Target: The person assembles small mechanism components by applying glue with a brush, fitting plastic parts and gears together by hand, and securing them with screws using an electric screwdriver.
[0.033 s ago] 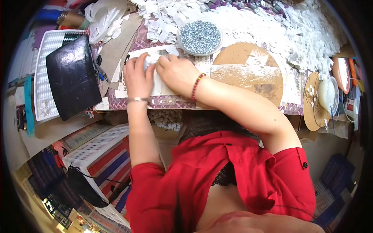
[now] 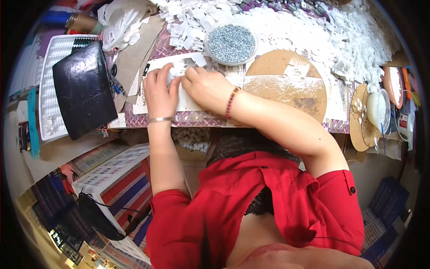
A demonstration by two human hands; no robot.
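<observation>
Two bare hands close together over a small white item (image 2: pixel 173 75)
The left hand (image 2: pixel 160 93) has its thumb spread a little from its fingers, the white item showing in that gap, though whether it is pinched I cannot tell; the right hand (image 2: pixel 204 88) is curled narrow just beside it, its fingertips too hidden to show what they hold; under both hands lies a printed sheet (image 2: pixel 142 99) with dark lettering along its left side; just beyond the right hand's fingers is a loose white piece (image 2: pixel 198 59), and farther beyond, a clear tub (image 2: pixel 255 50) of metallic bits
</observation>
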